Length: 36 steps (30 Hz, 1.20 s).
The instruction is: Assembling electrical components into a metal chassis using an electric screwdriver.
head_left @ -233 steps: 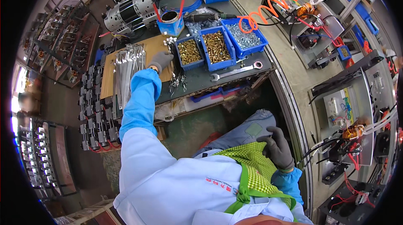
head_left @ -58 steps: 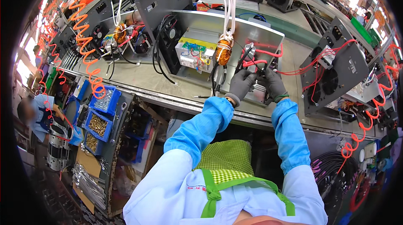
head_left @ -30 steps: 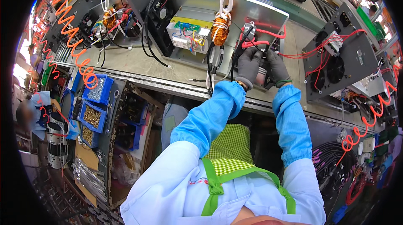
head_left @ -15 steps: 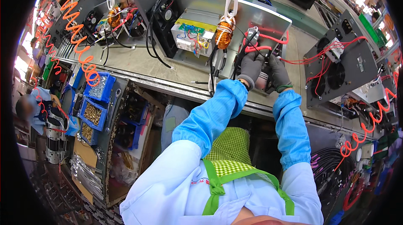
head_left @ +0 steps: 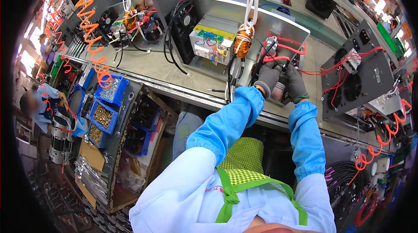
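Observation:
My left hand (head_left: pixel 268 77) and my right hand (head_left: pixel 296 84), both in grey gloves, work close together at the right end of an open metal chassis (head_left: pixel 198 61). Their fingers are bent inward and meet just below a thick red cable (head_left: pixel 276 58); whatever they pinch is too small or covered to make out. Beside the left fingers stands a silvery capacitor-like part (head_left: pixel 271 45), with black cables running down past it. Further left in the chassis sit a copper-wound toroid coil (head_left: pixel 242 43), a green circuit board (head_left: pixel 210 36) and a black fan (head_left: pixel 186 19).
To the right leans a dark panel (head_left: pixel 357 74) with fans and red wires. Another partly wired unit (head_left: pixel 135 22) stands at the left, behind an orange coiled hose (head_left: pixel 89 28). Blue bins (head_left: pixel 112 89) of screws sit on a side cart. A person (head_left: pixel 43 102) works at far left.
The whole view has shifted, so the scene sits a little further right and lower. Both hands stay at the same spot on the chassis, with only slight finger movement.

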### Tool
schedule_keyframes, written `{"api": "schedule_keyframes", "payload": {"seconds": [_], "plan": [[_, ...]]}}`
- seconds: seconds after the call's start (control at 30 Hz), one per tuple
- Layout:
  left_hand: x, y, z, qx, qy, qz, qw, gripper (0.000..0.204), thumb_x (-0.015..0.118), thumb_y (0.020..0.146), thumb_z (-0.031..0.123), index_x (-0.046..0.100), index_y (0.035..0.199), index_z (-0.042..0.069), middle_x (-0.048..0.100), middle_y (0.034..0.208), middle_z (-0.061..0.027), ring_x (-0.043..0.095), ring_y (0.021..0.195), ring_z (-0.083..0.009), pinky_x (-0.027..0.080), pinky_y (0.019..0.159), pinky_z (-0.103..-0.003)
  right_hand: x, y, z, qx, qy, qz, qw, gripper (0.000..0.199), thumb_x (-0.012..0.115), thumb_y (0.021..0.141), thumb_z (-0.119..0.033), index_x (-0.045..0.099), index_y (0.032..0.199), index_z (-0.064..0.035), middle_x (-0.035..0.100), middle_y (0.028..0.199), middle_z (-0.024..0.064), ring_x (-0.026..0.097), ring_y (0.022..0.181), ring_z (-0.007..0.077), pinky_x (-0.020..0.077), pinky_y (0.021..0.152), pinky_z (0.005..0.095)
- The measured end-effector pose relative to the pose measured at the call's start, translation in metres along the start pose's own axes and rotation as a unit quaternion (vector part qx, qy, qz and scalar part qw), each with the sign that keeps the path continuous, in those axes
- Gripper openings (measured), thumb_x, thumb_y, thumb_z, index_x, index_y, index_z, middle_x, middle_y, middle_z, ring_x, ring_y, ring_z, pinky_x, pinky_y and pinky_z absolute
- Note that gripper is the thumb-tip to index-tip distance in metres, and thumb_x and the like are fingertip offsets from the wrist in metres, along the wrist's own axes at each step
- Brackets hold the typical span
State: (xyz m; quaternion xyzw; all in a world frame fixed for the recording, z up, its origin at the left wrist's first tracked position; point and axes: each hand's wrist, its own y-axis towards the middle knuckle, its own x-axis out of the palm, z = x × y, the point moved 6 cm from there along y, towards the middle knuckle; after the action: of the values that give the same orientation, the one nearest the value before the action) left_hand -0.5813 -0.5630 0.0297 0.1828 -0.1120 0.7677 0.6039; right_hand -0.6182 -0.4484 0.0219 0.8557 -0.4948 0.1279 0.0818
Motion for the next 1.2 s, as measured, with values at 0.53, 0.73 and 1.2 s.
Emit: {"api": "schedule_keyframes", "payload": {"seconds": [0.53, 0.73, 1.2], "plan": [[0.002, -0.002, -0.002, -0.007, -0.099, 0.039, 0.994, 0.022, 0.062, 0.093, 0.019, 0.066, 0.110, 0.006, 0.067, 0.094, -0.0028, 0.061, 0.084, -0.0105, 0.050, 0.072, -0.025, 0.001, 0.001, 0.003, -0.005, 0.017, 0.008, 1.000, 0.033, 0.056, 0.096, -0.032, 0.057, 0.118, -0.0072, 0.062, 0.094, 0.0038, 0.062, 0.080, 0.0131, 0.0538, 0.074, 0.0284], [0.010, -0.012, 0.006, -0.001, -0.119, 0.062, 0.991, 0.020, 0.064, 0.091, 0.015, 0.066, 0.110, 0.010, 0.067, 0.095, -0.0013, 0.061, 0.080, -0.0111, 0.050, 0.069, -0.028, 0.001, -0.001, -0.002, -0.014, 0.030, 0.001, 0.999, 0.037, 0.056, 0.096, -0.033, 0.056, 0.122, -0.0065, 0.062, 0.099, 0.0037, 0.062, 0.083, 0.0127, 0.0532, 0.074, 0.0277], [0.017, -0.013, -0.003, -0.031, -0.271, 0.074, 0.959, 0.021, 0.066, 0.088, 0.013, 0.065, 0.109, 0.011, 0.067, 0.092, -0.0002, 0.061, 0.079, -0.0115, 0.050, 0.069, -0.026, -0.005, 0.002, 0.002, -0.004, 0.019, 0.018, 1.000, 0.034, 0.053, 0.097, -0.031, 0.056, 0.121, -0.0067, 0.061, 0.100, 0.0016, 0.060, 0.080, 0.0112, 0.0523, 0.072, 0.0257]]}}
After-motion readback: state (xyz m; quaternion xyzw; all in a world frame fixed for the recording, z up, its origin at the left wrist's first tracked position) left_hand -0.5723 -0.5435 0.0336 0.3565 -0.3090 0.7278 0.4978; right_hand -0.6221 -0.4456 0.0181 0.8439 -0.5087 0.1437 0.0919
